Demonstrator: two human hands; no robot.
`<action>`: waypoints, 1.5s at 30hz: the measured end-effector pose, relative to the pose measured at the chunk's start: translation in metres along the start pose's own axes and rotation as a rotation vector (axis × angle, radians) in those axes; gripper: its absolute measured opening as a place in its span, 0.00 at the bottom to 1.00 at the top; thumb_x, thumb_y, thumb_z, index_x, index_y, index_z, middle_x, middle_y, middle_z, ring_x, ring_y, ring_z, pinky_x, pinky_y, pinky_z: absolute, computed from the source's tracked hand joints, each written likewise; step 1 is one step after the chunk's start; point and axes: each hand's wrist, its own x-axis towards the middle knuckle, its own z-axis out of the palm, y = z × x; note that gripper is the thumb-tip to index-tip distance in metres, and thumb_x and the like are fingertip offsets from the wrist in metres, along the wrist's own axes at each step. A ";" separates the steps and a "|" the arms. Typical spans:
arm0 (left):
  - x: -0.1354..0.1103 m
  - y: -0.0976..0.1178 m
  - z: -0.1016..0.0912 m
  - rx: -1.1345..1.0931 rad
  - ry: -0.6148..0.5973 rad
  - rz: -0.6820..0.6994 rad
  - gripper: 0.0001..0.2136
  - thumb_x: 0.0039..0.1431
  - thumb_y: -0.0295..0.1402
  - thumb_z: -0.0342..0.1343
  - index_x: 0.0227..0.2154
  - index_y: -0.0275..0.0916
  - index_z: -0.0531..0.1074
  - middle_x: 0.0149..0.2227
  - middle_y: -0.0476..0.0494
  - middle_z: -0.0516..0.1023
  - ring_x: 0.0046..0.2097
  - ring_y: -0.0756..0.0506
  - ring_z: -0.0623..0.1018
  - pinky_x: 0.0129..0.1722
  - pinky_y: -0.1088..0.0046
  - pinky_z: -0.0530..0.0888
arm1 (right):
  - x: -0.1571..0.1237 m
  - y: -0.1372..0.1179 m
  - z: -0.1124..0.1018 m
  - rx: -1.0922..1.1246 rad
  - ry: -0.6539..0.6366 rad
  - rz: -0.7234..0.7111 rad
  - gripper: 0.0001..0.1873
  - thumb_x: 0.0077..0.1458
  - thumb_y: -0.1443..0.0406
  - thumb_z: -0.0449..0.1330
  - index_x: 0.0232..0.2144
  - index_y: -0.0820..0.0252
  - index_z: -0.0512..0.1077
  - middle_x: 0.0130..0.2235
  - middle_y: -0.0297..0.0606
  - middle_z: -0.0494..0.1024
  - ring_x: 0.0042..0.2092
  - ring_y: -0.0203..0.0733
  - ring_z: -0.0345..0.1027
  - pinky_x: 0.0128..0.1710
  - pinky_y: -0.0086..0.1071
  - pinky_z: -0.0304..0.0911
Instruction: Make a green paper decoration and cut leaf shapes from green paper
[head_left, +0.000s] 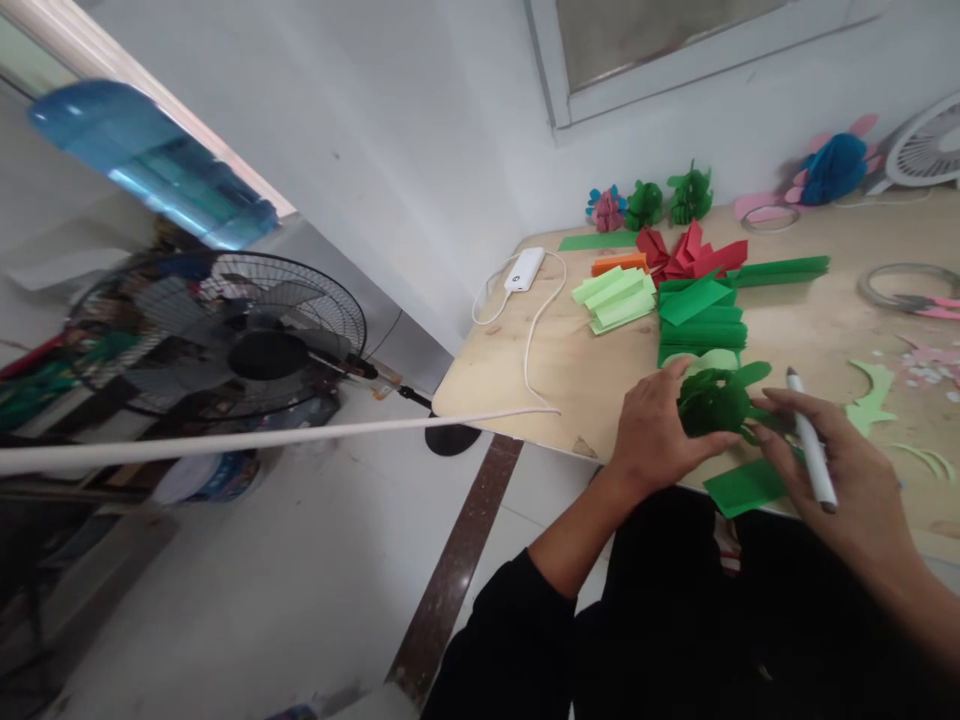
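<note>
Between my hands at the table's front edge is a round dark green paper ornament made of folded layers. My left hand is curled round its left side, thumb at the front. My right hand pinches its right edge with the fingertips, and a white pen rests across the same hand. A flat green paper strip lies below the ornament. Just behind it are folded green paper strips and a light green folded stack.
Red folded paper and finished paper figures stand toward the wall. Scissors and light green scraps lie at right. A white power bank trails a cable leftward. A floor fan stands left of the table.
</note>
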 end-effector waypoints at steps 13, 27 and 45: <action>0.013 -0.008 -0.007 -0.136 -0.104 -0.095 0.29 0.50 0.38 0.62 0.55 0.43 0.60 0.48 0.41 0.76 0.50 0.42 0.76 0.49 0.61 0.74 | -0.001 0.004 -0.003 0.033 -0.002 0.024 0.22 0.51 0.51 0.56 0.46 0.51 0.70 0.41 0.41 0.82 0.41 0.51 0.77 0.40 0.44 0.72; 0.011 -0.012 -0.010 -0.152 -0.101 -0.057 0.23 0.52 0.34 0.59 0.51 0.42 0.64 0.49 0.41 0.76 0.50 0.42 0.76 0.50 0.61 0.73 | -0.006 0.019 0.000 -0.015 -0.010 -0.056 0.21 0.52 0.51 0.55 0.45 0.54 0.71 0.36 0.43 0.83 0.37 0.51 0.78 0.37 0.44 0.71; 0.009 -0.016 -0.010 -0.221 -0.053 -0.043 0.21 0.52 0.33 0.57 0.50 0.40 0.66 0.48 0.41 0.76 0.49 0.43 0.76 0.52 0.61 0.72 | -0.001 0.034 0.023 -0.194 0.043 -0.244 0.22 0.54 0.48 0.52 0.42 0.56 0.68 0.29 0.41 0.82 0.33 0.51 0.76 0.38 0.44 0.64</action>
